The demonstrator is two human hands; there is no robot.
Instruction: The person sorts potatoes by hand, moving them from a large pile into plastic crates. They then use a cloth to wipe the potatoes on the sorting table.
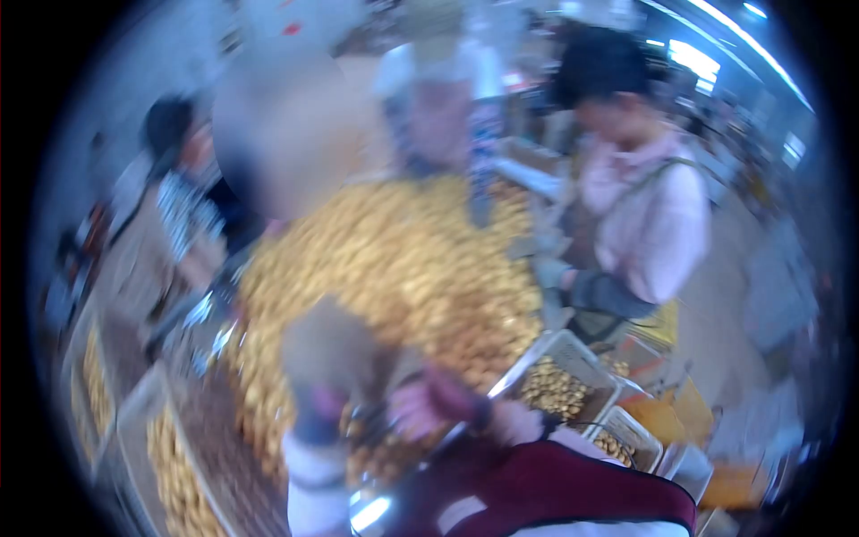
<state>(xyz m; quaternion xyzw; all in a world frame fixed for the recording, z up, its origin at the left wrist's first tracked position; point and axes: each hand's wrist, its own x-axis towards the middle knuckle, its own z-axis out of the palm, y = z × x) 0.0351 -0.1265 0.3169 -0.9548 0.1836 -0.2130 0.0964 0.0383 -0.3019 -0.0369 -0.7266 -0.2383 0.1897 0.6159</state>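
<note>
A wide heap of small, rounded yellow-brown produce (394, 259) fills the middle of the head view; blur hides its exact kind. My left hand (329, 349), in a greyish glove with a purple patch, is over the near part of the heap. Its fingers are smeared by motion, and anything in them is hidden. My right hand (420, 404), in a pink-purple glove, is just beside it, low over the near edge of the heap. Blur also hides its finger positions and whether it holds a piece.
A light crate (498, 387) partly filled with small pieces stands right of my hands, with another crate (651, 426) beside it. Long bins (195, 465) of produce are at the lower left. Several people surround the heap, including a person in a pink shirt (653, 215).
</note>
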